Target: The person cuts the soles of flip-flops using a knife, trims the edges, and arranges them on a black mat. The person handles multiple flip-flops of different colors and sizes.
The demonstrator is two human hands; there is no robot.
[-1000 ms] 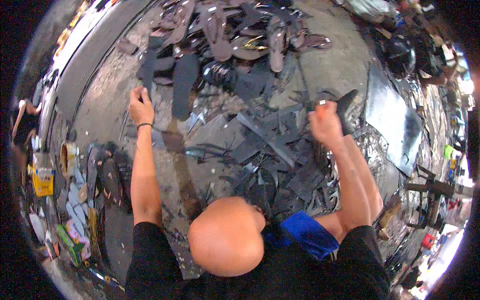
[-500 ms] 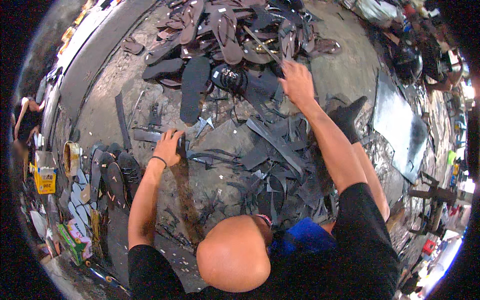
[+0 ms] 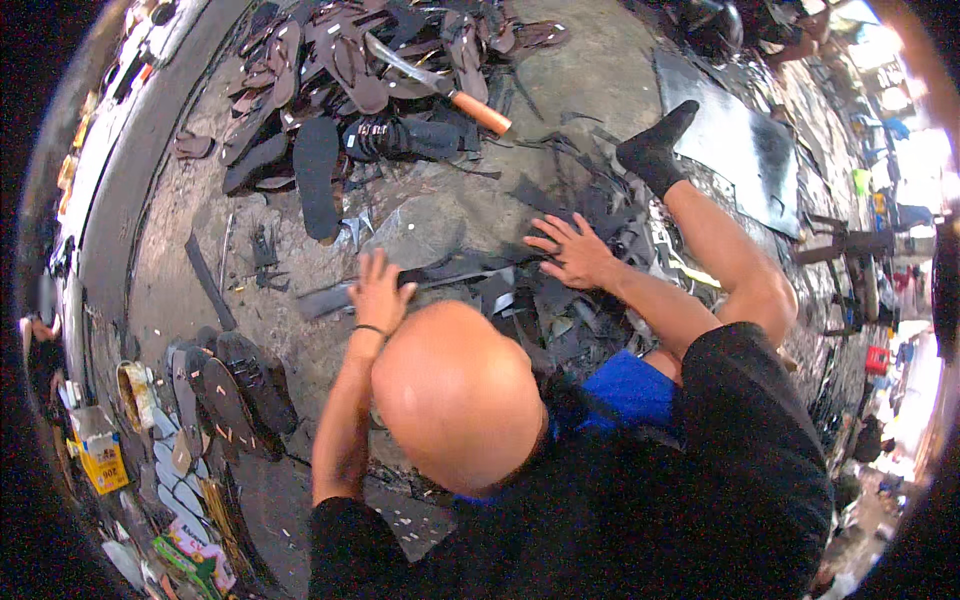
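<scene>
My left hand [image 3: 380,292] is open, fingers spread, at a long dark flat strip [image 3: 325,300] on the floor. I cannot tell how firmly it touches the strip. To the right, my right hand [image 3: 578,254] is also open, palm down with the fingers apart, over black sheet scraps [image 3: 590,312]. Beyond both hands, a knife with an orange-brown handle [image 3: 482,112] lies at the near edge of a heap of brown sandals [image 3: 352,72], its blade resting among them. A black sole [image 3: 317,175] and a dark strapped piece [image 3: 405,138] lie nearer to me.
My leg in a black sock [image 3: 660,150] stretches out at the right, near a shiny sheet [image 3: 735,140]. Dark soles [image 3: 235,390] are grouped at the left, beside a yellow box [image 3: 98,458]. A narrow black strip [image 3: 208,280] lies on the floor.
My right hand has let go of the knife at the sandal heap and drawn back over the scraps. My left hand's fingers have spread. The view has shifted to the right.
</scene>
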